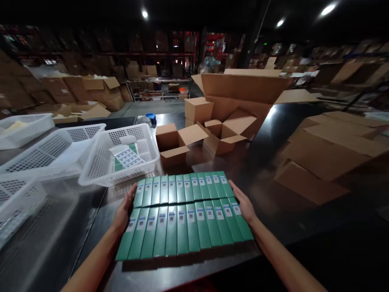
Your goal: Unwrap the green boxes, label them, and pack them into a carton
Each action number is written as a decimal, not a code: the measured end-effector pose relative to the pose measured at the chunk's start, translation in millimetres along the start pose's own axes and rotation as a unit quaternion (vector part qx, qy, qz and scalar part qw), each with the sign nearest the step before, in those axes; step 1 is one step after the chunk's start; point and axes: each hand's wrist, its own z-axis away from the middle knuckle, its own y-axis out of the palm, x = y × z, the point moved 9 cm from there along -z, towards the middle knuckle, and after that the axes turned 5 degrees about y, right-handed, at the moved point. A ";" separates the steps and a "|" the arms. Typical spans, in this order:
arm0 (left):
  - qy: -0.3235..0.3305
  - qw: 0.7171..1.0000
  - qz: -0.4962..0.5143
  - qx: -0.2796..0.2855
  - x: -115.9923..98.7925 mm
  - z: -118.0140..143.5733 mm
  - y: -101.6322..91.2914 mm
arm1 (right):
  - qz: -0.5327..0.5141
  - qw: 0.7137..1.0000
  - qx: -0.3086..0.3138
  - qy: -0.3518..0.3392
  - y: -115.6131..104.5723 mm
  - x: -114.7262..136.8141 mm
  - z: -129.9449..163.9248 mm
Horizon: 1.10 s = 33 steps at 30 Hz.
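Note:
Two rows of slim green boxes (182, 227) lie side by side on the dark metal table (194, 280), each box bearing a white and blue label with a square code. My left hand (124, 209) presses against the left end of the rows, its fingers partly hidden behind the boxes. Against the right end rests my right hand (244, 202), fingers along the side. Between them, both hands squeeze the green boxes together. Just beyond stands a white plastic basket (91, 172) holding a sheet of labels (129, 157) and some green pieces.
Two small open cartons (173, 156) (223, 146) stand beyond the boxes, before a large open carton (240, 91). Flattened cardboard (334, 146) is stacked at right. More white baskets (54, 150) fill the left. A blue tape roll (151, 118) lies behind.

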 end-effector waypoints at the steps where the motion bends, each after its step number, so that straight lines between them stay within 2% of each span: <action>1: -0.004 1.000 0.008 -0.002 0.4 0.0 -1.2 | 0.002 1.000 -0.002 0.002 0.3 0.7 2.4; 4: -0.011 0.999 0.034 -0.015 -0.4 3.3 -1.6 | 0.012 1.000 -0.001 0.016 0.0 1.7 7.9; 8: -0.012 0.994 0.107 0.003 -3.9 5.8 6.8 | 0.048 0.998 0.006 0.042 -4.6 -7.6 1.9; 10: -0.006 0.990 0.142 -0.003 -5.3 2.1 4.4 | 0.073 0.997 -0.021 0.030 -11.0 -11.6 -8.0; 13: -0.003 0.982 0.187 -0.006 -4.1 -1.9 0.7 | 0.096 0.995 -0.017 0.020 -10.6 -15.7 -17.7; 17: -0.006 0.972 0.235 0.006 1.1 -1.3 3.3 | 0.115 0.993 -0.004 -0.003 -8.1 -13.1 -16.5; 23: -0.004 0.961 0.275 0.026 4.1 0.4 6.4 | 0.129 0.991 -0.011 -0.045 -15.4 -17.6 -19.4; 28: -0.003 0.949 0.313 0.025 6.6 -5.0 2.5 | 0.140 0.990 0.002 -0.016 -18.3 -21.8 -22.5; 33: -0.013 0.945 0.325 0.033 11.0 -8.3 3.5 | 0.158 0.987 -0.014 0.018 -25.4 -28.3 -22.5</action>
